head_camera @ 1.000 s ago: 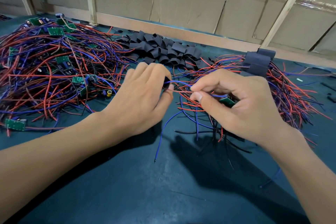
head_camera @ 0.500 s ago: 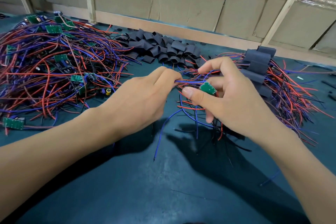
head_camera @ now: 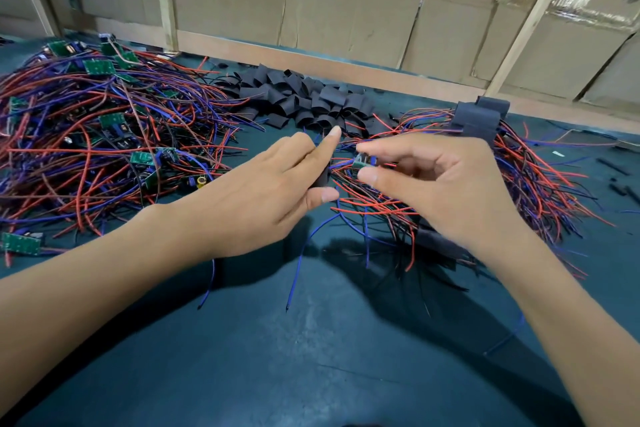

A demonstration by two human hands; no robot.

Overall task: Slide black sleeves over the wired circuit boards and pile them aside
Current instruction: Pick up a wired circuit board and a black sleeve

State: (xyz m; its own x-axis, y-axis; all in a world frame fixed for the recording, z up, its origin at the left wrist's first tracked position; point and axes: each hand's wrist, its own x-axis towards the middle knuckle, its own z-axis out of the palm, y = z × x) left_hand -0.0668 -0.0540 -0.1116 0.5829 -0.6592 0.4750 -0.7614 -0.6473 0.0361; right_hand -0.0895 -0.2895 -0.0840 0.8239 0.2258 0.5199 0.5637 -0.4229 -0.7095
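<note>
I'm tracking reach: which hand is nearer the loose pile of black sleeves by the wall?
Left. The left hand lies just below the sleeve pile; the right hand sits farther right, nearer the finished bundle.

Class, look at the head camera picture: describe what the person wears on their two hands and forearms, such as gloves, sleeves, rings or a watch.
Nothing is worn. The left hand and right hand are bare, with no gloves, and no rings show on the visible fingers. Both forearms are bare down to the picture's edge: no sleeves, watch, bracelet or strap. Fingernails are short and unpainted.

A dark teal table top (head_camera: 311,374) meets a wall of brown cardboard panels (head_camera: 346,10) framed by pale wooden battens (head_camera: 533,17).
</note>
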